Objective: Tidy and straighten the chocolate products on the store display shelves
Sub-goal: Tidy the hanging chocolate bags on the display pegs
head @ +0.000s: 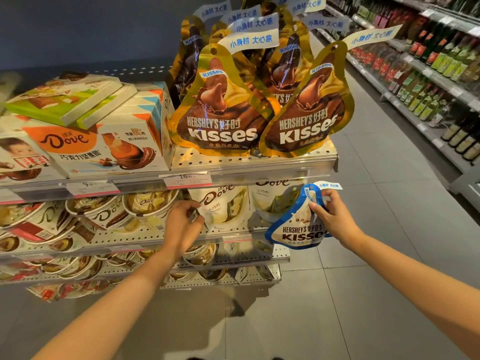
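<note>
My right hand (331, 216) grips a blue-and-white Hershey's Kisses bag (293, 227) by its upper right edge, off the right end of the second shelf (145, 244). My left hand (183, 220) pinches the lower left edge of a white Dove pouch (223, 206) standing on that shelf. A second white Dove pouch (272, 201) stands to its right, partly behind the blue bag. Gold Hershey's Kisses bags (220, 110) stand upright on the top shelf (249, 161).
Dove boxes (104, 141) and flat green boxes (65, 100) fill the top shelf's left. Dove tubs (104, 214) crowd the second shelf's left; more tubs lie on lower shelves. A grey tiled aisle (376, 255) runs on the right, lined by bottle shelves (441, 87).
</note>
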